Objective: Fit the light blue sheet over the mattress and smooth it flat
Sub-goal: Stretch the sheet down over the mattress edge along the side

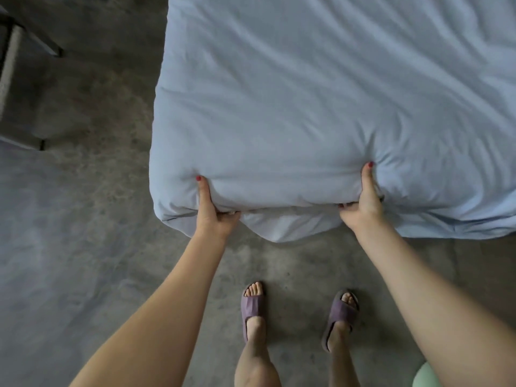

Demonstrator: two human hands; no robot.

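The light blue sheet [293,107] covers the mattress, which fills the upper right of the head view; its top is creased with long diagonal wrinkles. My left hand [210,210] grips the near edge close to the front left corner, thumb on top and fingers tucked under. My right hand [364,201] grips the same edge further right in the same way. The fabric puckers around both thumbs. Between my hands a loose fold of sheet [284,224] hangs below the edge. The mattress itself is hidden under the sheet.
Grey concrete floor [83,205] runs along the left and front of the bed. Dark furniture legs [42,48] stand at the far left. My feet in purple slippers [252,305] are just in front of the bed edge. A pale green object [424,375] shows bottom right.
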